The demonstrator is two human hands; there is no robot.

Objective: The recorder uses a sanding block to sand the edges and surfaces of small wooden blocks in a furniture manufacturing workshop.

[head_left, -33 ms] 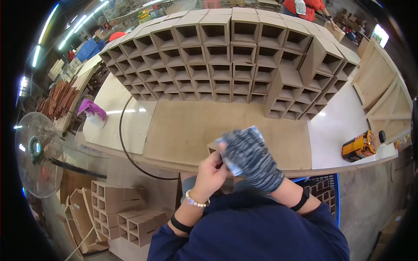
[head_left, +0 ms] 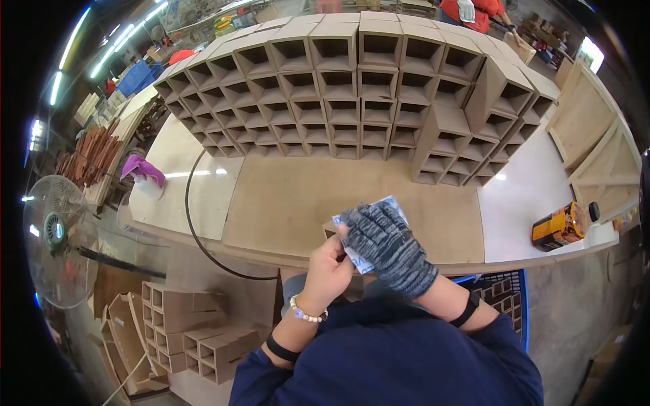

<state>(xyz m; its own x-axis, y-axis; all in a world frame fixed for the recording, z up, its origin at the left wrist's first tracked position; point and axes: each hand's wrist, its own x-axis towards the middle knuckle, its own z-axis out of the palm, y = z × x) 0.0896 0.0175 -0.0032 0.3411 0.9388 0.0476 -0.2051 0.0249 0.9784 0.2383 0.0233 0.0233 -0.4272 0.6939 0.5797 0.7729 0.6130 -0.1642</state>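
Note:
My left hand, bare, has its fingers closed at the near end of a small brown box, of which only a sliver shows. Over the box lies my right hand in a grey knitted glove, its fingers bent round a white sheet with blue print. The sheet looks like sandpaper, its face turned away. Glove and sheet cover most of the box.
Beyond my hands a wall of stacked open brown boxes spans the table. A black hose curves at left. An orange-labelled jar lies at right. More boxes stand below left, beside a fan. A blue crate sits below right.
My right hand has shifted slightly with the sheet, and more of the sheet's edge shows at its upper left. My left hand stays nearly in place.

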